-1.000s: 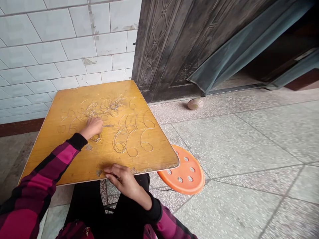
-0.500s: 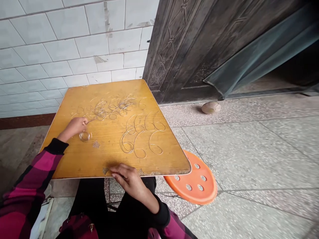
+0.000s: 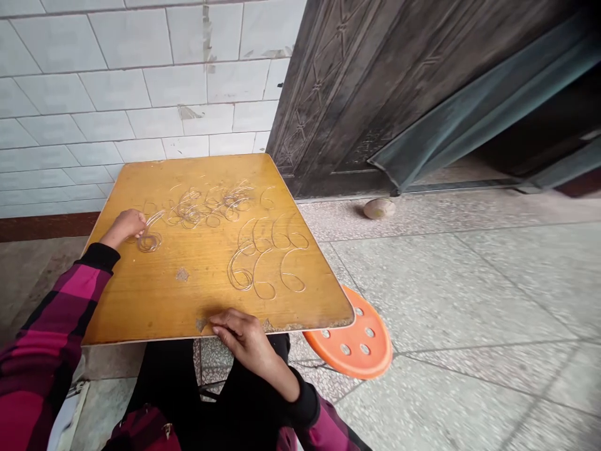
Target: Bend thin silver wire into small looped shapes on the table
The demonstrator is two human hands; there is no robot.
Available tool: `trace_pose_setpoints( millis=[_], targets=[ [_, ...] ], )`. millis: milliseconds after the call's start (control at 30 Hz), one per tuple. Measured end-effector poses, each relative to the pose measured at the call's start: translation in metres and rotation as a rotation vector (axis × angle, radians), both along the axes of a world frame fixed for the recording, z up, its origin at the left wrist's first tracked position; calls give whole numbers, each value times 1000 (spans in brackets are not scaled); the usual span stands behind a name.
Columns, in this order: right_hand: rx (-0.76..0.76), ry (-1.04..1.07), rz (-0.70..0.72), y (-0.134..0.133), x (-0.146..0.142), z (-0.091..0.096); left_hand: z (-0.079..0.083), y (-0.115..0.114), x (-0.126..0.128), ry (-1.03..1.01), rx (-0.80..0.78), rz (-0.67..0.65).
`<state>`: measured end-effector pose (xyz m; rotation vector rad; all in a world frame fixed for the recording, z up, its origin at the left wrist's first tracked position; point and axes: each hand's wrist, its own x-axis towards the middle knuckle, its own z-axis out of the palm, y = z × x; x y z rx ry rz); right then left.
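Note:
My left hand (image 3: 128, 225) is closed over the left part of the table, its fingertips at a small bundle of thin curled wires (image 3: 150, 242) that it appears to pinch. At the table's near edge, my right hand (image 3: 246, 338) has its fingers bent together with the thumb below; whatever they hold, if anything, is too small to make out. A tangled pile of curled wires (image 3: 190, 210) lies farther back on the wooden table (image 3: 154, 300). Several separate curled wires (image 3: 265, 289) are laid out on the right half.
An orange stool (image 3: 354, 363) with round holes stands under the table's right corner. White wall tiles (image 3: 178, 81) rise behind the table. A dark carved door (image 3: 328, 125) with a greenish curtain (image 3: 422, 150) is at the right, and a roundish object (image 3: 379, 208) lies on the floor.
My left hand has moved left and slightly away from me, and the wire bundle beside it has shifted the same way. My right hand stays at the edge. The view has turned slightly.

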<state>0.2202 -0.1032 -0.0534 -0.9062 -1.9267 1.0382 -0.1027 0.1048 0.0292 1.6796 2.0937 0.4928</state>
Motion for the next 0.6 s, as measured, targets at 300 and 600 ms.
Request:
trace_pose_setpoints(
  millis=[300,600],
  targets=[
    [71,-7,-167,14,48,21,-10,-39,102,376,105,-553],
    [165,-564,-445,51,133,42,-26,-58,203,298,46,-674]
  ],
)
